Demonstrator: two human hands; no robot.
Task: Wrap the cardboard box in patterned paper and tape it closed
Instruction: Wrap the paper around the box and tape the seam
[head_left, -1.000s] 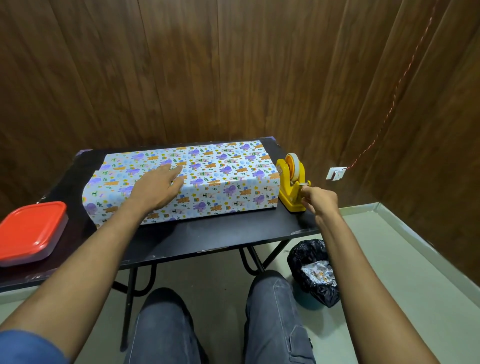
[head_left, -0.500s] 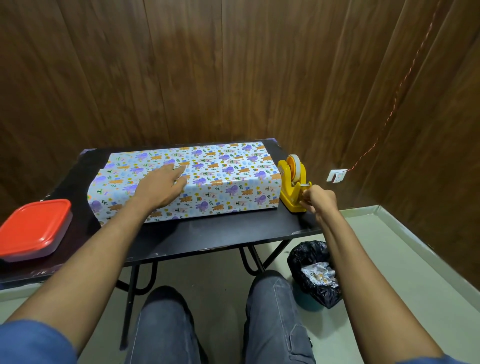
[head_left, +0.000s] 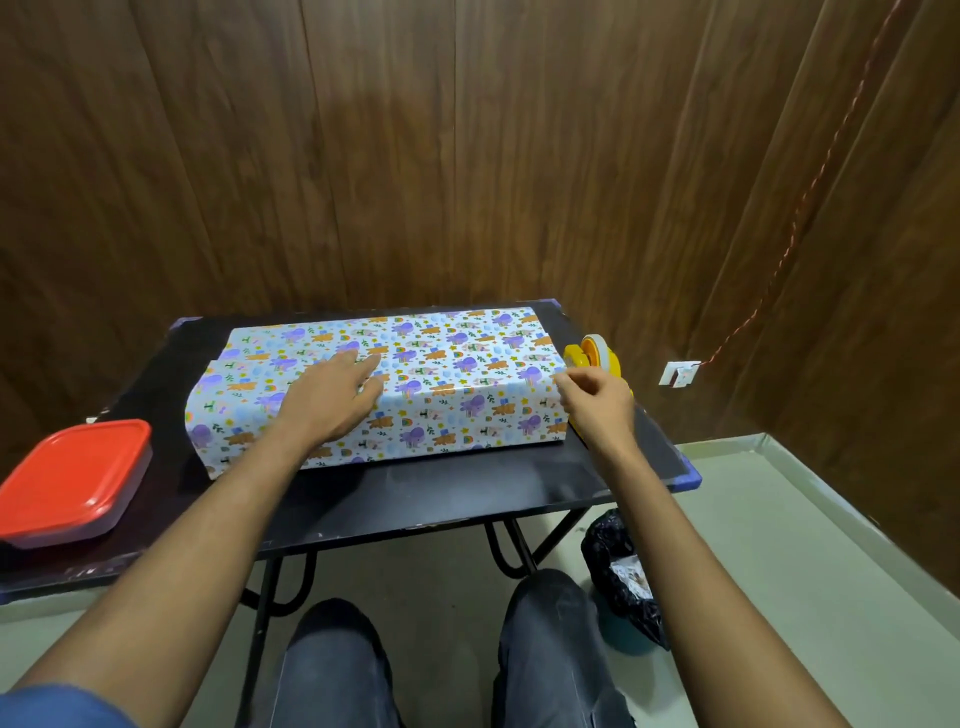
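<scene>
No writing is legible anywhere. On the black tabletop (head_left: 467, 493) the paper-wrapped box (head_left: 441, 384) lies lengthwise. The left hand (head_left: 332, 400) presses flat on it, fingers straight. The right hand (head_left: 597, 400), its grip pinched, whether on tape I cannot tell, hovers at the box's right end before the yellow tape dispenser (head_left: 597, 356).

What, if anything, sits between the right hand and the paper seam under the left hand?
Nothing visible does. The right hand is at the box's right end, in front of the tape dispenser, fingers pinched; any tape in them is too small to see. From there to the left hand pressing the paper lies only bare wrapped box top.
</scene>
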